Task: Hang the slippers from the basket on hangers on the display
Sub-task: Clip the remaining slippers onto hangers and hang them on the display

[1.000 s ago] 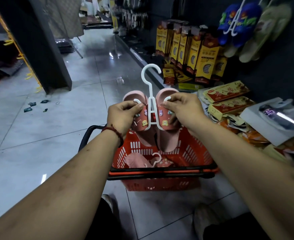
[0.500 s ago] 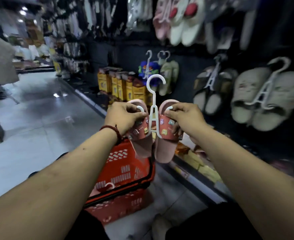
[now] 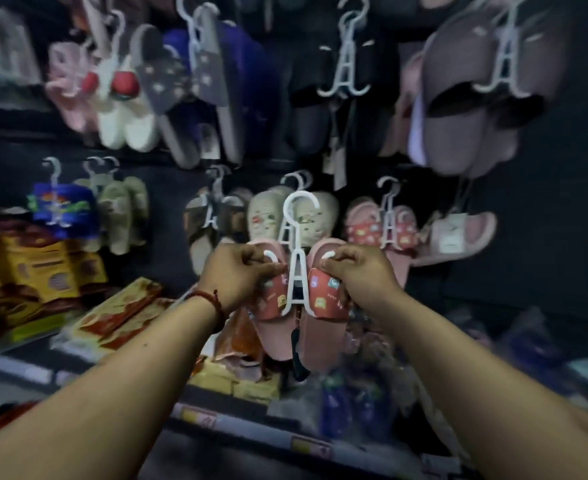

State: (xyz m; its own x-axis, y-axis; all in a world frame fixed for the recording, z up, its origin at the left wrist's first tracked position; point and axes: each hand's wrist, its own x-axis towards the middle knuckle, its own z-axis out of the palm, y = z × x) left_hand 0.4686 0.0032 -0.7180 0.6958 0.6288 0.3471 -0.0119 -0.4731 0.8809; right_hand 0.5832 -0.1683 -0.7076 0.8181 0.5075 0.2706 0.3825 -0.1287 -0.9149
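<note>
Pink slippers (image 3: 322,344) with red straps and small cartoon patches hung heels down on a white hanger (image 3: 297,278) at frame centre, in front of the dark display wall (image 3: 545,237). Strap lettering and the print on the yellow boxes (image 3: 26,265) at left were too blurred to read. Left hand (image 3: 240,271) and right hand (image 3: 358,271), fingers curled, each pinched a slipper beside a hanger arm tip.

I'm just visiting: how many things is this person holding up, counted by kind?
pink slippers: 2, one pinched by the left hand, one by the right hand
white hanger: 1, carrying both slippers
Total: 3
</note>
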